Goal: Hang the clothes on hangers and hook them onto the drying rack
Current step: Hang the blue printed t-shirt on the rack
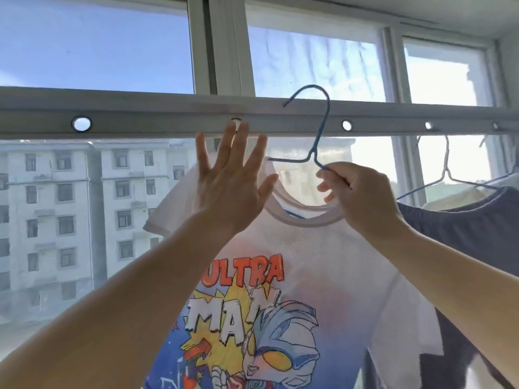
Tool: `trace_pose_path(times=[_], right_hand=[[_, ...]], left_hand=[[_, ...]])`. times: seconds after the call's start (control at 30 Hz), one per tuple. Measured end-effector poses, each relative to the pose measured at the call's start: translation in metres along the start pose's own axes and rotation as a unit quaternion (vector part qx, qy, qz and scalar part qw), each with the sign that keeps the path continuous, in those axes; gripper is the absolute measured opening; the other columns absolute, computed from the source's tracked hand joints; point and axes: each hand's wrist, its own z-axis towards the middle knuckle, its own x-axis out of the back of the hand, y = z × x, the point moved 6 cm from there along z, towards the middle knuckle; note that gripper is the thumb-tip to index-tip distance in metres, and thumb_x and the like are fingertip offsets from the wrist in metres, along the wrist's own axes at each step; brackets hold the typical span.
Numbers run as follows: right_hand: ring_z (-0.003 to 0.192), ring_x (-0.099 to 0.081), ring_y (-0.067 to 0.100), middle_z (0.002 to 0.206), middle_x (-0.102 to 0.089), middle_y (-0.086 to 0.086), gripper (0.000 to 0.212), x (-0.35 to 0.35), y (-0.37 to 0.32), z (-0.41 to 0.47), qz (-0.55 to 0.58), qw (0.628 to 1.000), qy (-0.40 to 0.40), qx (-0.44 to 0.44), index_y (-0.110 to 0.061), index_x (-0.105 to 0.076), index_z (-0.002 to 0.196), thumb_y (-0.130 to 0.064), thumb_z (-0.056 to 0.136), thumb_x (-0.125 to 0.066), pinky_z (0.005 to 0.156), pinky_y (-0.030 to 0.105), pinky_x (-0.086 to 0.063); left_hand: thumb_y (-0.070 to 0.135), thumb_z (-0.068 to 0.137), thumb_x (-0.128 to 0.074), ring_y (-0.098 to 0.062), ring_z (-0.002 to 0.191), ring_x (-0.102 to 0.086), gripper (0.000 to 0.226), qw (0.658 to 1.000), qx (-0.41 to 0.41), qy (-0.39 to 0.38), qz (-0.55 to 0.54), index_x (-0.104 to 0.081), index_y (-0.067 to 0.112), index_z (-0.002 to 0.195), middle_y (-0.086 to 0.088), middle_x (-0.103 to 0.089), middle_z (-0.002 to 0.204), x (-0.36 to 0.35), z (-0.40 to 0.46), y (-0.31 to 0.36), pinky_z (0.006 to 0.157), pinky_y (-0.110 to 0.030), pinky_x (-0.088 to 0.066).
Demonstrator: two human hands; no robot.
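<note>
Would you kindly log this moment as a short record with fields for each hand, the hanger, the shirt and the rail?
left hand: open, fingers spread, raised just below the rail
right hand: grips the blue hanger's shoulder
blue hanger: hook in front of the rail, not clearly seated
white shirt: on the blue hanger, print facing the camera
rail: horizontal, with round holes

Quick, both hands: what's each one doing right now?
Left hand: open, fingers spread, holding nothing.
Right hand: gripping the blue hanger that carries the white T-shirt.
</note>
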Motion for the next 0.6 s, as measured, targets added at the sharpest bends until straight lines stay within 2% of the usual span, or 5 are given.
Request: trace_pose_path(times=[0.1,0.2,0.3,0.43,0.6], right_hand=[[0.063,-0.066,0.01,0.077,-0.07,-0.006,0.02,0.017,0.023,-0.004,-0.026,0.999,0.008,-0.026,-0.018,-0.069,0.095,-0.025,0.094,-0.05,0.065,0.027,-0.052],[0.064,-0.066,0.011,0.076,-0.069,-0.008,0.021,0.03,0.041,-0.005,-0.05,0.997,0.013,-0.056,-0.019,-0.069,0.091,-0.025,0.094,-0.049,0.069,0.034,-0.053],[0.064,-0.066,0.011,0.076,-0.069,-0.01,0.022,0.039,0.054,-0.004,-0.068,0.994,0.019,-0.079,-0.021,-0.068,0.087,-0.025,0.094,-0.048,0.073,0.039,-0.053],[0.063,-0.066,0.012,0.074,-0.069,-0.011,0.022,0.044,0.064,-0.001,-0.092,0.992,0.018,-0.09,-0.02,-0.067,0.084,-0.025,0.094,-0.047,0.074,0.043,-0.053],[0.061,-0.065,0.009,0.073,-0.068,-0.008,0.023,0.046,0.069,0.003,-0.095,0.991,0.033,-0.085,-0.019,-0.067,0.086,-0.025,0.094,-0.047,0.073,0.038,-0.052]], left_hand=[[0.059,0.09,-0.01,-0.021,0.143,0.01,0.064,1.0,-0.021,-0.01,-0.017,-0.004,0.028,0.146,-0.006,0.006,0.157,-0.003,-0.002,0.014,0.106,-0.049,0.02],[0.059,0.087,-0.004,-0.021,0.143,0.009,0.066,0.998,-0.038,-0.02,-0.035,-0.005,0.029,0.146,-0.006,0.005,0.156,-0.007,-0.003,0.033,0.109,-0.052,0.016],[0.057,0.091,-0.01,-0.02,0.143,0.013,0.062,0.996,-0.036,-0.052,-0.066,0.0,0.031,0.146,-0.004,0.009,0.156,-0.017,-0.004,0.049,0.11,-0.052,0.017],[0.054,0.092,-0.018,-0.018,0.144,0.01,0.06,0.991,-0.033,-0.074,-0.106,-0.003,0.031,0.146,-0.003,0.005,0.157,-0.024,-0.004,0.063,0.11,-0.05,0.017],[0.054,0.092,-0.02,-0.017,0.144,0.004,0.06,0.988,-0.025,-0.092,-0.122,-0.007,0.03,0.145,-0.002,-0.002,0.157,-0.03,-0.003,0.066,0.111,-0.051,0.016]])
